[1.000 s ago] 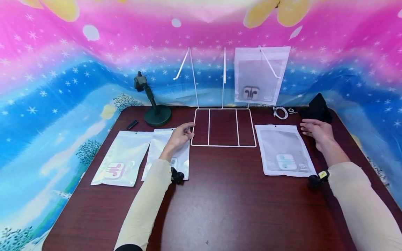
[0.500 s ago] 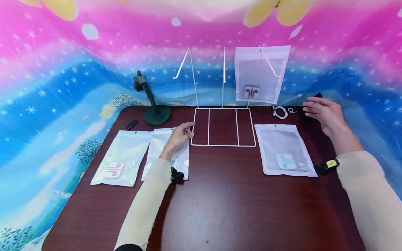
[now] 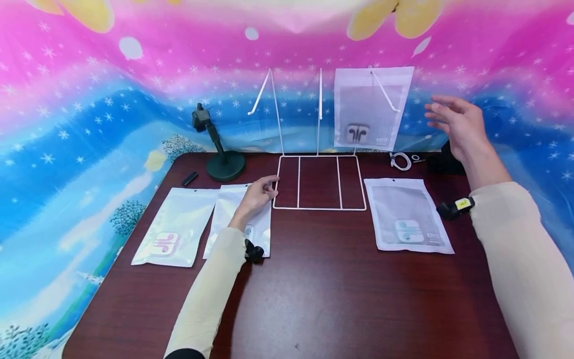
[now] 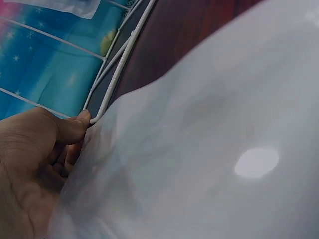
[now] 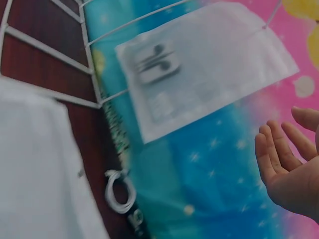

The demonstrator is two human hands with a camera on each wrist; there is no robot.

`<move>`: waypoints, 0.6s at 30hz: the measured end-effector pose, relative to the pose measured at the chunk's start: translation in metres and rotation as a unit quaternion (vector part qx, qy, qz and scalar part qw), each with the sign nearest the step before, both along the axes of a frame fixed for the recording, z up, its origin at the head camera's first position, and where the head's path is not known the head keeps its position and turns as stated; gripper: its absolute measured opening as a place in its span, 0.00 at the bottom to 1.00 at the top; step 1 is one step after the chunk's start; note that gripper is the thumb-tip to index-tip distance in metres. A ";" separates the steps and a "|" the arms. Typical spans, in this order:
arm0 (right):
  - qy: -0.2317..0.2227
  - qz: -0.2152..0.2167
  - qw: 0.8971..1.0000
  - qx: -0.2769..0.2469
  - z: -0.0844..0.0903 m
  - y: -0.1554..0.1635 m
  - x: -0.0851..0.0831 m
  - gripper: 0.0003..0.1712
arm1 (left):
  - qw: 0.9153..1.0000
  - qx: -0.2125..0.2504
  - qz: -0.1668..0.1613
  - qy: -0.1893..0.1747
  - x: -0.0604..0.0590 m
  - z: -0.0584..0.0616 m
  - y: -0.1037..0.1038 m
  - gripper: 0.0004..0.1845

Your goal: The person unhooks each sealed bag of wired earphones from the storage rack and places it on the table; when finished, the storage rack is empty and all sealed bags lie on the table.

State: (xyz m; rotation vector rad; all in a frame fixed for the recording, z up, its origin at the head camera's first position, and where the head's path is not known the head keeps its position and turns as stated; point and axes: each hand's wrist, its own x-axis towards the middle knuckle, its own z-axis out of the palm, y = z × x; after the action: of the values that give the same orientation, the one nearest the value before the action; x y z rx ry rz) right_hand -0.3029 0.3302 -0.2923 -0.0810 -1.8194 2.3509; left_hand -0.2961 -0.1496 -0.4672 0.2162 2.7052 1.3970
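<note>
Since the earlier frames the right hand (image 3: 455, 124) has risen off the dark red-brown worktop (image 3: 314, 279) and now hangs in the air, just right of the translucent white pouch with an earphone print (image 3: 371, 107) that hangs on the right hook of the white wire display rack (image 3: 319, 182). Its fingers (image 5: 271, 157) are spread and relaxed, holding nothing, apart from the pouch.

The left hand (image 3: 259, 193) has not moved. It rests on the top of the glossy white zip pouch lying flat at centre-left (image 3: 239, 219), its fingertips touching the left front corner of the rack's base frame; the left wrist view shows the thumb against the wire corner, the fingers loosely bent over the pouch's edge.

To the left of that pouch, and partly overlapped by it, lies a second white pouch with a pink earphone print (image 3: 172, 227). Right of the rack base lies a grey-fronted pouch with a pale blue label (image 3: 405, 214). Behind this one, near the worktop's back edge, is a coiled white cable (image 3: 400, 160), with a black object (image 3: 448, 162) to its right, partly hidden by the right forearm. At the back left stands a black stand with a round base (image 3: 221, 159), and a small black stick (image 3: 189, 178) lies beside it.
</note>
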 end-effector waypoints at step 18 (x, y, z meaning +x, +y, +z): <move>0.001 -0.040 0.984 0.173 0.043 -0.050 -0.032 0.27 | 1.000 -0.005 0.006 -0.003 -0.003 -0.002 0.000 0.26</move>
State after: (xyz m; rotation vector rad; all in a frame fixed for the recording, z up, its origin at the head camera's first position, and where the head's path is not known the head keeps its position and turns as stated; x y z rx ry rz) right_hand -0.3349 0.2800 -0.2492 -0.1046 -2.1482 1.9476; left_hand -0.2993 -0.1497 -0.4695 0.1945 2.7128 1.3834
